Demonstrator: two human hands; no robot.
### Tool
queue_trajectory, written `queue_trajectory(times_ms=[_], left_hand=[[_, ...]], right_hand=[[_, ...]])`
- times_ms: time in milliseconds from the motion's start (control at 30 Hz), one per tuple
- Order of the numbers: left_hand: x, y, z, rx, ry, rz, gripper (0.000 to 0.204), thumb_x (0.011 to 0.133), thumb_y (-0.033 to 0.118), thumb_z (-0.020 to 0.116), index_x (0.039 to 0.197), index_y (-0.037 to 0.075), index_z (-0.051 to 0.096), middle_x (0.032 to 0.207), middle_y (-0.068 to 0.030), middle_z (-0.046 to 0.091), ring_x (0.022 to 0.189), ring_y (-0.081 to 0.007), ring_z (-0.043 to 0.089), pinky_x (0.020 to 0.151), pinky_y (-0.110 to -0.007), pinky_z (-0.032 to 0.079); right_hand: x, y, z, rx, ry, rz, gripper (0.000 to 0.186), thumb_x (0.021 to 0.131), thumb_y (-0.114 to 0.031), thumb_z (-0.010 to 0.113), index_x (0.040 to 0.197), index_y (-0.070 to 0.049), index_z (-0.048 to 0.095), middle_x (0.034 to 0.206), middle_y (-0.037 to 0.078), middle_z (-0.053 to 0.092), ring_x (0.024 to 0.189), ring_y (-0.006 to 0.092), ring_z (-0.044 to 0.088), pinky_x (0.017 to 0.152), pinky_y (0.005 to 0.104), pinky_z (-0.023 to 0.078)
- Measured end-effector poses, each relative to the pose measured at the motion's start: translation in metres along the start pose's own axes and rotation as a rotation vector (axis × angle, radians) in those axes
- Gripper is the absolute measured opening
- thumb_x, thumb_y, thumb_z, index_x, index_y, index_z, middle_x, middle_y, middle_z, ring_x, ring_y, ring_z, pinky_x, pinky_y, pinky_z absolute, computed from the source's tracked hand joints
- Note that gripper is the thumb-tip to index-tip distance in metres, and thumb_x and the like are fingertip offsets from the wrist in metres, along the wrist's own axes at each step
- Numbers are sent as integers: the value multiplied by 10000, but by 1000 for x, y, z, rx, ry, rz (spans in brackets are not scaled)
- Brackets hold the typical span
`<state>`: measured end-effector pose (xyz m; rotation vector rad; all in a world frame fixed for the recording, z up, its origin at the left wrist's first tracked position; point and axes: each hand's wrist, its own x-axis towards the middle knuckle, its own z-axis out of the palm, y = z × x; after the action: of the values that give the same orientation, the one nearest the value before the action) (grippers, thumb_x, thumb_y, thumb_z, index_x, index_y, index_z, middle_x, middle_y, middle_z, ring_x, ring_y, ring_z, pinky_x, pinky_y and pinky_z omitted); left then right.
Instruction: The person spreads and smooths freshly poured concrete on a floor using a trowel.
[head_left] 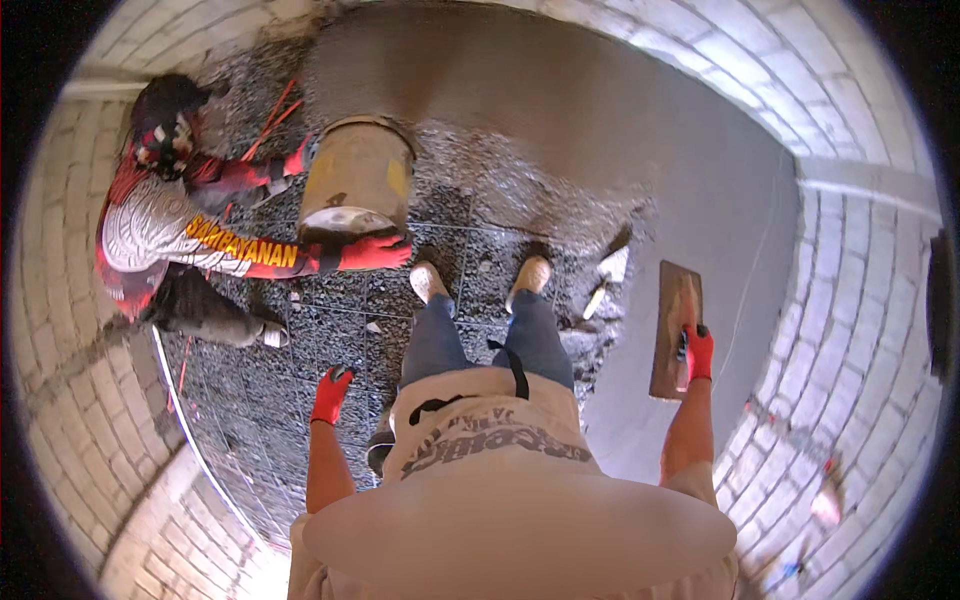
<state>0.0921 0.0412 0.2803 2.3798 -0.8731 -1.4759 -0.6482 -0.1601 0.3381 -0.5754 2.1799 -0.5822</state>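
My right hand (697, 354), in a red and black work glove, is closed around the handle of a long rectangular hand float (667, 335). The float's board lies on smooth grey wet mortar (735, 230) at the right. My left hand (331, 396), gloved alike, hangs over the gravel with its fingers loosely bent and nothing visible in it. Ahead on the left, a co-worker (150, 220) in red gloves tips a large mortar-stained bucket (362, 172) on its side, one hand at each end. Rough, lumpy mortar (500, 170) spreads to the right of the bucket.
Gravel (340, 300) under a thin wire grid covers the left floor, around my shoes (430, 282). Pale broken pieces (614, 264) lie at the mortar's ragged edge. Block walls (840, 290) enclose both sides. Orange-red rods (270, 125) stand near the co-worker.
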Motion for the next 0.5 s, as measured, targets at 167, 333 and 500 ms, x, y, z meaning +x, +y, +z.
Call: queue_trajectory(times_ms=[167, 333, 500], left_hand=[[-1, 8, -36, -132, 29, -86, 384, 842, 323, 637, 1128, 69, 604, 771, -7, 599, 636, -98, 527, 567, -259, 422], [-14, 31, -29, -478, 19, -193, 279, 868, 312, 618, 1090, 141, 608, 665, 63, 500, 564, -37, 455, 491, -215, 370], [-24, 33, 6, -324, 22, -201, 332, 873, 297, 608, 1159, 129, 587, 735, 37, 533, 583, -60, 478, 505, -231, 416]], right_hand=[[-18, 93, -8, -61, 90, -92, 141, 840, -214, 617, 835, -73, 601, 626, 0, 533, 486, 118, 487, 415, 305, 401], [-28, 162, -2, -94, 83, 8, 194, 810, -234, 641, 806, -40, 625, 645, 7, 556, 560, 101, 481, 515, 270, 384], [-8, 213, -10, -104, 108, 59, 189, 800, -220, 652, 809, -32, 630, 651, 8, 562, 563, 101, 478, 523, 269, 378]])
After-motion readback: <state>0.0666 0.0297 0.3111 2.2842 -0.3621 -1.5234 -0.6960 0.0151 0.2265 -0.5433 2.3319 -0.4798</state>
